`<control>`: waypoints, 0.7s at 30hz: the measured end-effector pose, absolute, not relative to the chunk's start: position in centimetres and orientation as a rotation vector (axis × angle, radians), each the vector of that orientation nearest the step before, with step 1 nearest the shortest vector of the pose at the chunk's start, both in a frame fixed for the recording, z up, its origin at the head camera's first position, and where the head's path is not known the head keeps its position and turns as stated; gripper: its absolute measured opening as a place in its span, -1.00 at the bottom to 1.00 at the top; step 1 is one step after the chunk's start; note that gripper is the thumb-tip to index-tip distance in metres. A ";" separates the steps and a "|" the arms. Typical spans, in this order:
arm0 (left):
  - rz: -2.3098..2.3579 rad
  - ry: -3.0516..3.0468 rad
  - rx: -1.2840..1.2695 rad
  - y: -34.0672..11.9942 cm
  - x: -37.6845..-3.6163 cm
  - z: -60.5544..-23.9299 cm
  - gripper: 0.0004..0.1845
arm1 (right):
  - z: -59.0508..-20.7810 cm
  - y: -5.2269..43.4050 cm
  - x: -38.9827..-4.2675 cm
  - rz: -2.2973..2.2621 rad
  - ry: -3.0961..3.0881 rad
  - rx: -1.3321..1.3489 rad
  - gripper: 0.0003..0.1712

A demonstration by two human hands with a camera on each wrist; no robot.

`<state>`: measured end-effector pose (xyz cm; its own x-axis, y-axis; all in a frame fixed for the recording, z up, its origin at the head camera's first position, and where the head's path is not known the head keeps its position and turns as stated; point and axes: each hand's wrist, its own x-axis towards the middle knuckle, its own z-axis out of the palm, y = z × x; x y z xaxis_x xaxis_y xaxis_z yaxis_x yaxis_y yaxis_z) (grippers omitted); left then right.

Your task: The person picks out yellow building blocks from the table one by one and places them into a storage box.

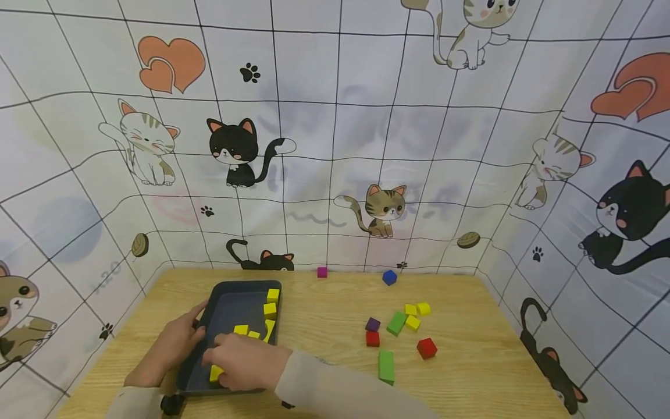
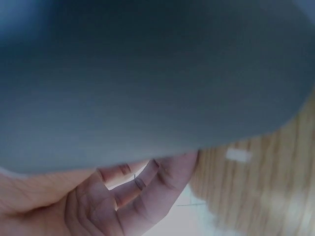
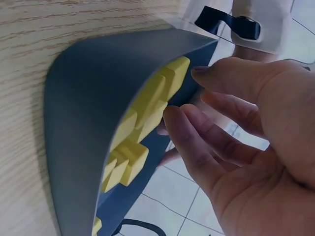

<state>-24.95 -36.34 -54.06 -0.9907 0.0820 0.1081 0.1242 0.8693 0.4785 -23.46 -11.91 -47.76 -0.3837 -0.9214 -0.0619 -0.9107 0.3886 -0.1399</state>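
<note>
A dark grey tray (image 1: 230,289) stands at the left of the table, holding several yellow blocks (image 1: 270,311). At its left side the left hand (image 1: 170,349) grips the edge. In the left wrist view the tray's wall (image 2: 157,98) hides part of that hand's fingers (image 2: 167,182). Over the tray's near part is the right hand (image 1: 251,361). Seen from the right wrist, its forefinger touches a yellow block (image 3: 152,120), while the thumb (image 3: 221,76) stays apart from the forefinger. Another yellow block (image 1: 215,373) lies beside the right fingers.
On the table's right lie red blocks (image 1: 426,348), green blocks (image 1: 386,366), a purple block (image 1: 373,324) and three yellow blocks (image 1: 412,323). Near the back edge are a magenta block (image 1: 322,272) and a blue block (image 1: 389,277). Cat-print cloth (image 1: 314,128) surrounds the table (image 1: 324,314).
</note>
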 end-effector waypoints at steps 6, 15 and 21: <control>-0.761 -2.955 -0.160 -36.3 -24.9 -54.0 -0.28 | -47.2 -10.0 -23.4 -0.174 2.574 -1.683 -0.58; -0.725 -2.983 -0.129 -36.4 -25.0 -54.2 -0.24 | -46.5 -5.7 -24.0 -0.257 2.703 -1.545 -0.56; -0.725 -2.991 -0.106 -36.3 -25.0 -54.2 -0.23 | -46.0 -2.5 -24.9 -0.382 2.769 -1.379 -0.55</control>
